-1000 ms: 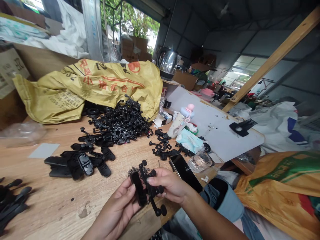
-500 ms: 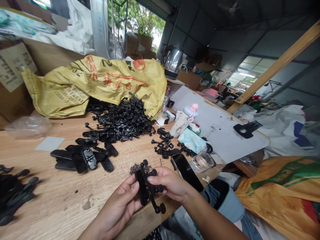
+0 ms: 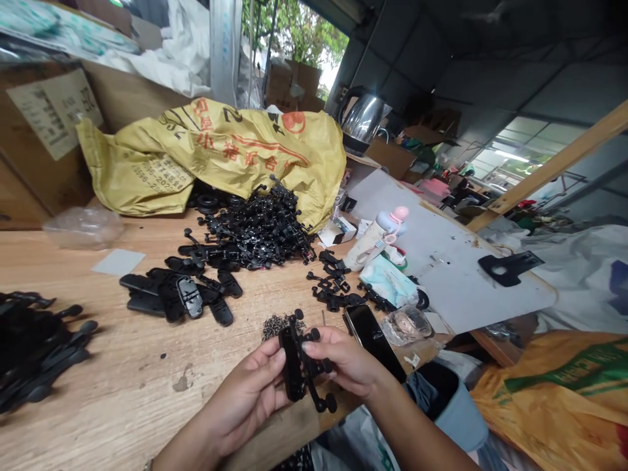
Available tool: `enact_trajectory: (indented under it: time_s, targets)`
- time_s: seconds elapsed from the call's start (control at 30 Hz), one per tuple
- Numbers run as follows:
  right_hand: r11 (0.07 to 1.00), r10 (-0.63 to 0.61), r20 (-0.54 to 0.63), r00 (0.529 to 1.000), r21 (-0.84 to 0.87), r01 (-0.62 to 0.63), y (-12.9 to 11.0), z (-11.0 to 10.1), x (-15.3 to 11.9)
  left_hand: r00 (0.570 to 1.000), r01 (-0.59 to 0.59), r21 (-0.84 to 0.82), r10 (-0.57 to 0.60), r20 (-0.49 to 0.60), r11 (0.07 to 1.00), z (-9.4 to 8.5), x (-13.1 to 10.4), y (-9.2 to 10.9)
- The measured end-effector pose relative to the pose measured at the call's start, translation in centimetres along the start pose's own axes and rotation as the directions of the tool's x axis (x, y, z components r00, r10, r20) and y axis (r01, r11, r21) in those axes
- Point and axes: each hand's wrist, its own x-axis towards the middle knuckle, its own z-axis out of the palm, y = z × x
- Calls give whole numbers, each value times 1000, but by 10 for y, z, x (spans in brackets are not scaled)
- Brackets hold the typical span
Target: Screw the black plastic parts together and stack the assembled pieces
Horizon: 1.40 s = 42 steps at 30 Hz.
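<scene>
Above the front edge of the wooden table, my left hand (image 3: 260, 376) grips a flat, oblong black plastic plate (image 3: 293, 366) between thumb and fingers. A black plastic bracket with round knobs on its arms (image 3: 310, 369) is pinched in my right hand (image 3: 343, 360). Plate and bracket are side by side; whether they are joined I cannot make out. Just behind my hands lies a small heap of tiny dark parts (image 3: 279, 326). More oblong black plates (image 3: 181, 291) are piled to the left, one with a shinier grey face upward.
A big heap of black knobbed brackets (image 3: 265, 226) spills from a yellow sack (image 3: 220, 147). Another black pile (image 3: 39, 347) sits at left. On the right are a phone (image 3: 373, 340), a bottle (image 3: 375, 239), a tissue pack (image 3: 387, 280) and a white board (image 3: 441, 268).
The whole view has shifted, so the table and sack appear farther right. My hands keep their hold on the plate and bracket, with hardly any change between them.
</scene>
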Motion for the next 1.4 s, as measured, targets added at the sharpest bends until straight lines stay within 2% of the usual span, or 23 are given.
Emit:
enact_trajectory:
  time_s: [0.23, 0.43, 0.67, 0.8, 1.03, 1.4]
  targets:
    - [996, -32, -58, 998, -85, 27, -1, 3, 2, 995, -14, 44, 18, -93, 999, 3, 5, 4]
    - [992, -5, -57, 998, -123, -2, -2, 3, 2, 998, -1, 14, 2, -68, 1000, -2, 7, 4]
    - [985, -36, -52, 998, -173, 27, -4, 3, 1, 999, 7, 34, -5, -41, 999, -1, 7, 6]
    - [980, -54, -66, 996, -195, 40, -3, 1, 2, 998, 11, 41, -9, -54, 999, 1, 8, 6]
    - [995, -55, -49, 997, -87, 50, 1, 2, 2, 997, 11, 51, -7, -76, 999, 0, 9, 2]
    - [982, -69, -108, 992, -181, 48, 1, 1, 0, 997, 26, 42, -23, -79, 999, -3, 9, 2]
